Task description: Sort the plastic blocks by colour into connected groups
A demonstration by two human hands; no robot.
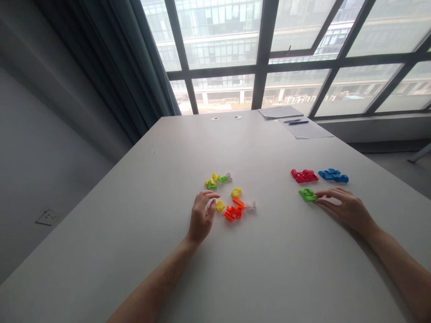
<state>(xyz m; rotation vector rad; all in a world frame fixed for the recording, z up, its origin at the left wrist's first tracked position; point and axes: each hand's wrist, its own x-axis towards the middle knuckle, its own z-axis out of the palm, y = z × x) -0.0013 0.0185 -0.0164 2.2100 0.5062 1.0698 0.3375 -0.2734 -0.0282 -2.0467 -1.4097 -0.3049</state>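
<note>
Small coloured plastic pieces lie in groups on a white table (215,148). My left hand (201,215) rests beside a yellow piece (220,206), thumb and fingers apart, holding nothing that I can see. Right of it are orange pieces (233,212), another yellow piece (236,192) and a whitish piece (251,205). Just beyond sits a mixed group of yellow and green pieces (212,183). My right hand (346,207) pinches the edge of a green piece (307,194) among the green ones. Red pieces (305,176) and blue pieces (333,175) lie behind it.
Papers (281,112) and a sheet (308,129) with pens (298,122) on it lie at the far right of the table. Two round cable covers (238,117) sit near the far edge. A dark curtain (134,63) hangs at the left, before large windows.
</note>
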